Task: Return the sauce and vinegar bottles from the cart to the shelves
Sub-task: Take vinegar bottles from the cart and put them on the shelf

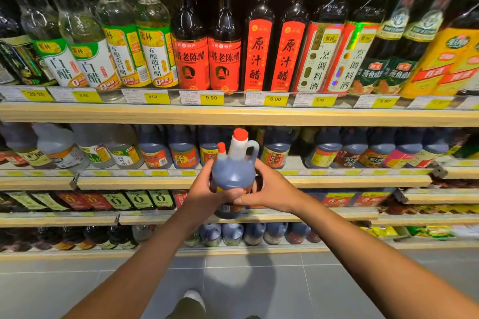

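Item in hand: one squat, round-shouldered plastic jug of dark sauce or vinegar (233, 168), translucent, with a white neck, a loop handle and an orange-red screw cap. A second, smaller red cap sits just beside the neck; I cannot tell whether it belongs to this jug.

The left hand (204, 189) and the right hand (272, 189) both grip the jug, fingers curled round its belly from either side and thumbs meeting at the front over the label. The jug is upright, held in the air before the second shelf's row of similar dark jugs (181, 147).

Shelving: pale wood-grain shelf edges (233, 115) with yellow price tags (275, 99) behind clear strips. The top shelf carries tall dark glass bottles with red labels (255, 57) and clear bottles with green-and-white labels (85, 41).

Floor: smooth grey tiles (77, 282). The frame edges are blurred.
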